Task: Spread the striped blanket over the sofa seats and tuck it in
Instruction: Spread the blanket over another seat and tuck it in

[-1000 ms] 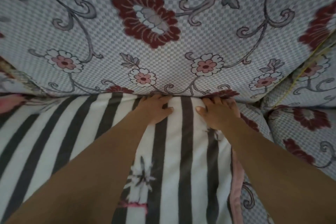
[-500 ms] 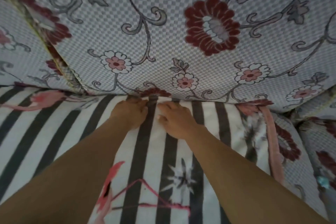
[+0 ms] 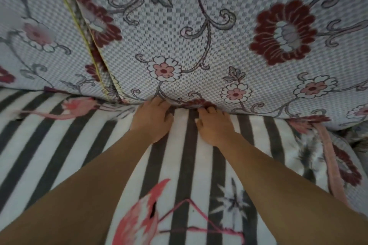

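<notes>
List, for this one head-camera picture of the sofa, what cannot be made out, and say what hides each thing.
- Fingertips of the left hand and right hand: head view, pushed into the crease under the floral back cushion.
- Tucked edge of the striped blanket: hidden in that same crease.
- Blanket's front and left reach: cut off by the frame edges and covered by the forearms.
- Left part of the picture: blurred, so detail is unclear.

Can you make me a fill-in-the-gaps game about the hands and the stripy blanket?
1. The blanket has dark and ____ stripes.
2. Both hands, left hand and right hand, press where the blanket meets the flowery ____ cushion.
3. The bird printed on the blanket is coloured ____.

Missing words: white; back; pink
</notes>
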Tool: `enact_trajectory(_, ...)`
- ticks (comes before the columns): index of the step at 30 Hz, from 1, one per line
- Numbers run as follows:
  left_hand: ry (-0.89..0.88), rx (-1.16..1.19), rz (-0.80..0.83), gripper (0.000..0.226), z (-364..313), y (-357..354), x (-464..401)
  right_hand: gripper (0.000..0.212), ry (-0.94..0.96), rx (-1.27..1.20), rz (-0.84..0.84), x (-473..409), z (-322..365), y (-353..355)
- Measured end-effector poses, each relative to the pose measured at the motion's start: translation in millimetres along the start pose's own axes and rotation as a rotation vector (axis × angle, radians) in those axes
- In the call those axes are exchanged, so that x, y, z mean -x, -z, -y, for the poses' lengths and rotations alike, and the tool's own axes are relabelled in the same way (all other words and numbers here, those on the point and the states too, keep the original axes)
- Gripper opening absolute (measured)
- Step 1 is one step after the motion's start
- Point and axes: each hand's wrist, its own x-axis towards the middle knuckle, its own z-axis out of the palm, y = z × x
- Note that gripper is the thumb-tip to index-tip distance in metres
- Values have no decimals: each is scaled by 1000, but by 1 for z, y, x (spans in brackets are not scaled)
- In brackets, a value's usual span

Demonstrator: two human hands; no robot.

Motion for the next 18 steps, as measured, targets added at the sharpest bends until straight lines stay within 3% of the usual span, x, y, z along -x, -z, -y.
enact_trajectory(2, 89, -29, 70, 46, 20, 4, 7, 47, 108, -7, -54, 4, 21, 0)
enact_trajectory(5, 124, -28, 210, 48, 36, -5, 4, 49, 128, -131, 72, 0, 38, -7)
enact_trajectory(13, 133, -84, 249, 56, 42, -30, -16, 52, 64, -144, 154, -24, 30, -24)
enact_trajectory(18, 199, -13, 264, 56, 23, -15, 14, 51, 121, -152, 157, 16, 18, -8)
